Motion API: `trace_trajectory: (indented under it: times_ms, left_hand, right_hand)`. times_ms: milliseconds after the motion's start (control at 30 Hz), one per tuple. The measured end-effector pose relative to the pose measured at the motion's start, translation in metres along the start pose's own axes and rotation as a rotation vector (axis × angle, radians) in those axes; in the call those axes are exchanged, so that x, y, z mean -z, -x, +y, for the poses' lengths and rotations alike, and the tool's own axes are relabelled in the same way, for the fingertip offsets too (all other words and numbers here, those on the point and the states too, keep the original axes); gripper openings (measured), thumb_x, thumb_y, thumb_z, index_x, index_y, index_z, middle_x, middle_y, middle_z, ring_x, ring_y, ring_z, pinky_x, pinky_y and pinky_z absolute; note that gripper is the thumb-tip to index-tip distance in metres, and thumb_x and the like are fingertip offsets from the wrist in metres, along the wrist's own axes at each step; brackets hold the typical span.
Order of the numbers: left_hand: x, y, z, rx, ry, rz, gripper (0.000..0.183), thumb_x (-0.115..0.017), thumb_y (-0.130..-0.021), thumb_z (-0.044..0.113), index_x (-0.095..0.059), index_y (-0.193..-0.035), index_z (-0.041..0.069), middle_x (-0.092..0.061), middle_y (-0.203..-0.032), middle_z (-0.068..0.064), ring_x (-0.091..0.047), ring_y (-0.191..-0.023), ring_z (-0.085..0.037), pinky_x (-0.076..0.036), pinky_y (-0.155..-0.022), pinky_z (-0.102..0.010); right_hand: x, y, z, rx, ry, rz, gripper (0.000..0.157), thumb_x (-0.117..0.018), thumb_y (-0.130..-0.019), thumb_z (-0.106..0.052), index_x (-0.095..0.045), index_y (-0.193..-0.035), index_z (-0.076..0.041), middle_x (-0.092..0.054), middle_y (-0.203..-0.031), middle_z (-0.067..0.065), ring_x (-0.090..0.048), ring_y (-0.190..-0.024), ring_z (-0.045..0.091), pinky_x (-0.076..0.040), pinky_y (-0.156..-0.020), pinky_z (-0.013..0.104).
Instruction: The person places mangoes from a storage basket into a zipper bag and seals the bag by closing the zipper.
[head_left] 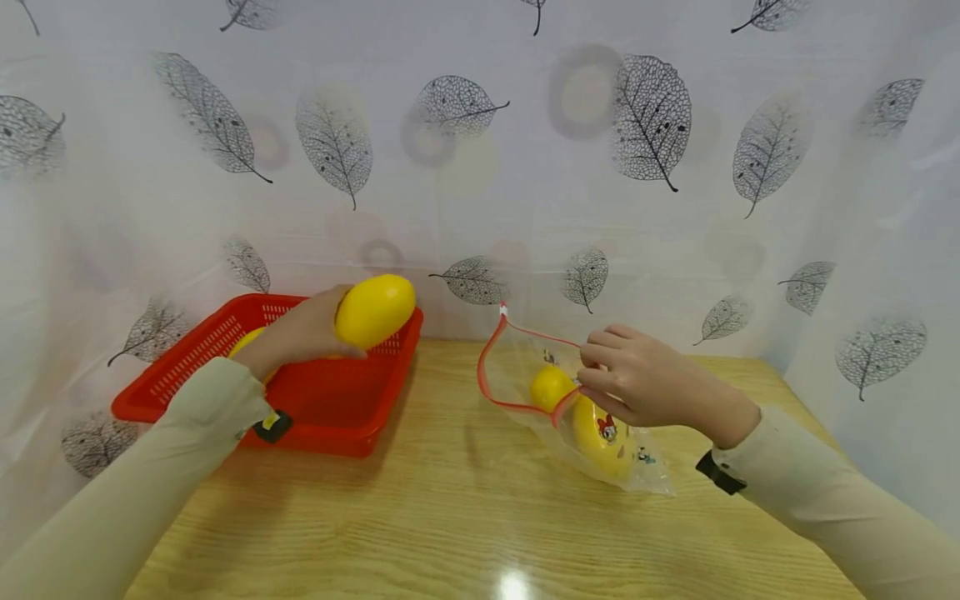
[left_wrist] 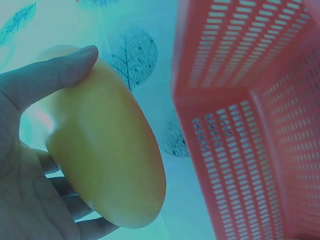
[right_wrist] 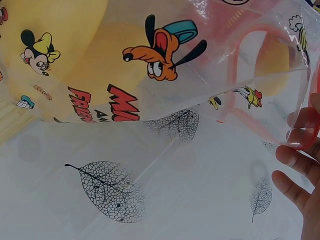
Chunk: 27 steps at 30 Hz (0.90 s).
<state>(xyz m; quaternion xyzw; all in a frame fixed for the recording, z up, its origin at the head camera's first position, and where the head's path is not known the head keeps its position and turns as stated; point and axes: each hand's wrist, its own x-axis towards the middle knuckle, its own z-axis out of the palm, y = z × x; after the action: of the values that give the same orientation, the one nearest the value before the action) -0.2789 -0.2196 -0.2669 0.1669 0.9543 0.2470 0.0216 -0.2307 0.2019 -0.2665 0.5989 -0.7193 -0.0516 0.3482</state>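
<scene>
My left hand (head_left: 303, 333) holds a smooth yellow mango-shaped fruit (head_left: 377, 308) above the right part of a red plastic basket (head_left: 322, 437). In the left wrist view the thumb lies over one side of this fruit (left_wrist: 110, 145), fingers behind it. Another yellow item (head_left: 246, 340) shows in the basket, partly hidden by my left forearm. My right hand (head_left: 648, 379) pinches the red-edged rim of a clear cartoon-print zip bag (head_left: 652, 477), whose mouth gapes toward the left. Inside the bag lie a small round yellow fruit (head_left: 549, 387) and a larger yellow one (head_left: 596, 440).
The basket and the bag rest on a light wooden table (head_left: 420, 525), with a strip of wood between them. Behind hangs a pale curtain (head_left: 495, 192) printed with dark leaves, close to the table's back edge. The basket has slotted walls.
</scene>
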Motion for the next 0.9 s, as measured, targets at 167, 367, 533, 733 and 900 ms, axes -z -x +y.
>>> trace_trajectory:
  times_ms: [167,367,533,733,900]
  left_hand:
    - [-0.002,0.005,0.010,-0.025,0.007,0.000,0.094,-0.082,-0.069,0.029,-0.028,-0.143,0.005,-0.050,-0.132,-0.015,-0.050,-0.111,-0.032,-0.040,-0.100,-0.056]
    - [-0.006,0.010,0.023,-0.051,0.020,0.002,0.094,-0.083,-0.069,0.029,-0.029,-0.143,0.009,-0.049,-0.133,-0.011,-0.050,-0.112,-0.029,-0.040,-0.100,-0.055]
    - [-0.010,0.014,0.035,-0.078,0.018,0.001,0.092,-0.082,-0.069,0.027,-0.030,-0.143,0.010,-0.049,-0.133,-0.009,-0.050,-0.111,-0.028,-0.041,-0.100,-0.054]
    - [-0.013,0.018,0.046,-0.085,-0.024,0.013,0.094,-0.082,-0.069,0.028,-0.029,-0.144,0.011,-0.048,-0.135,-0.008,-0.049,-0.113,-0.028,-0.040,-0.100,-0.054]
    - [-0.017,0.019,0.053,-0.111,-0.052,0.024,0.095,-0.083,-0.067,0.030,-0.030,-0.144,0.012,-0.048,-0.136,-0.007,-0.050,-0.114,-0.027,-0.040,-0.102,-0.052]
  right_hand:
    - [-0.001,0.000,0.000,0.001,-0.004,0.000,0.040,-0.033,-0.101,-0.029,-0.057,-0.073,-0.013,-0.047,-0.068,0.000,-0.040,-0.065,0.015,-0.041,-0.063,0.031]
    - [-0.001,0.000,0.001,0.001,-0.001,0.003,0.041,-0.032,-0.101,-0.029,-0.057,-0.073,-0.014,-0.047,-0.069,0.000,-0.041,-0.065,0.016,-0.041,-0.063,0.031]
    - [0.000,0.000,0.000,0.000,-0.004,0.005,0.040,-0.033,-0.101,-0.029,-0.057,-0.072,-0.014,-0.047,-0.068,0.000,-0.041,-0.065,0.015,-0.041,-0.063,0.031]
    - [-0.001,0.001,0.000,-0.003,-0.004,0.002,0.041,-0.032,-0.101,-0.029,-0.057,-0.072,-0.014,-0.047,-0.068,0.000,-0.041,-0.065,0.015,-0.040,-0.062,0.030]
    - [-0.001,0.002,0.001,-0.006,0.001,-0.005,0.040,-0.033,-0.101,-0.030,-0.057,-0.072,-0.014,-0.047,-0.068,0.000,-0.040,-0.065,0.015,-0.039,-0.062,0.030]
